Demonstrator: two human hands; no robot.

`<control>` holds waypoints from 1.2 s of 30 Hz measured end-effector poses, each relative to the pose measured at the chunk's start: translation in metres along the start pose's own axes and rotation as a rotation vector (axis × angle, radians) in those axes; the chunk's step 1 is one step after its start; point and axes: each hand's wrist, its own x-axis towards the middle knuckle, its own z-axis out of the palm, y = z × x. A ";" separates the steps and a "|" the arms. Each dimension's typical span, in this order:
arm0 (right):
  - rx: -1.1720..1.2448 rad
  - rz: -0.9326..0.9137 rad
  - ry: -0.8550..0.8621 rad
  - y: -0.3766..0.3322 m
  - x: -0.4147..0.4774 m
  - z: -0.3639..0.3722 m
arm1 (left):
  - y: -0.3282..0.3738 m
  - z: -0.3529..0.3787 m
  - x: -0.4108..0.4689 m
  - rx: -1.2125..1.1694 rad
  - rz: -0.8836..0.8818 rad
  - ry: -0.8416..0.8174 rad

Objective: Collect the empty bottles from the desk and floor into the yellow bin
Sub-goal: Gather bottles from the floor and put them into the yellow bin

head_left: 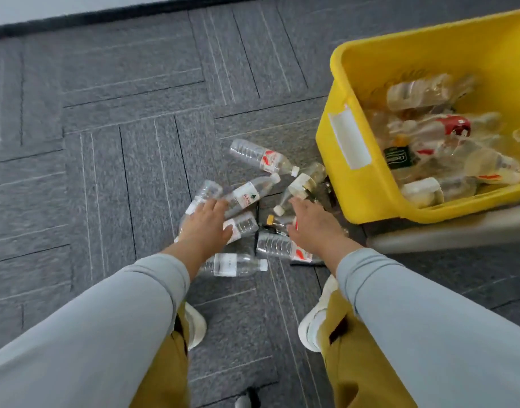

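Several empty clear plastic bottles lie in a loose pile on the grey carpet, among them a red-labelled bottle [263, 157] at the top and a white-labelled bottle [233, 265] nearest my feet. My left hand [207, 225] is stretched out over the left side of the pile with its fingers extended and nothing in it. My right hand [314, 223] reaches over the right side, fingers straight, also holding nothing. The yellow bin [359, 189] stands to the right and holds several bottles.
Grey carpet tiles cover the floor, with a dark skirting strip along the top edge. A pale grey ledge [447, 231] runs under the bin. My white shoes [311, 328] stand just below the pile.
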 end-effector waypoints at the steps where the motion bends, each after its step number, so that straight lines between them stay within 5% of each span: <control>1: 0.003 -0.001 -0.022 -0.002 0.009 0.010 | -0.007 0.011 0.004 0.006 -0.011 -0.020; 18: -0.038 -0.070 -0.124 0.025 0.077 0.105 | -0.028 0.164 0.040 0.227 0.201 -0.381; 25: -0.044 -0.137 -0.136 0.029 0.078 0.122 | -0.029 0.194 0.049 0.295 0.127 -0.366; 30: -0.036 -0.127 -0.106 0.038 0.070 0.122 | -0.027 0.161 0.046 0.190 0.240 -0.334; 36: -0.092 -0.059 -0.094 0.049 0.065 0.123 | -0.053 0.122 0.047 0.046 0.148 -0.135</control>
